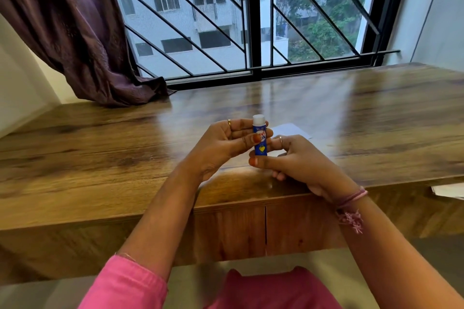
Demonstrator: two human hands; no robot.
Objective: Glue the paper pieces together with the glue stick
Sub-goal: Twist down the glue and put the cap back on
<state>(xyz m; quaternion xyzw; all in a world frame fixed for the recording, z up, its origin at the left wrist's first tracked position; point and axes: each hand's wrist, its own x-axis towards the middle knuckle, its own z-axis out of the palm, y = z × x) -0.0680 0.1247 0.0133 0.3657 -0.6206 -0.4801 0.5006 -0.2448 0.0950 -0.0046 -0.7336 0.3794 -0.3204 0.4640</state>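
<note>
- Blue plastic glue stick stands upright mid-frame, white tip up.
- Your left hand pinches its barrel; right hand pinches the base.
- White paper piece lies just behind, nearer your right.

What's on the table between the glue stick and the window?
In the head view, only bare shiny table lies between the glue stick and the window.

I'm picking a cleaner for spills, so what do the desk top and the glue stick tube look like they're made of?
Desk top: wood or wood-look laminate, glossy, with visible grain and window reflections. Glue stick: apparently smooth plastic, blue printed body with white top.
</note>
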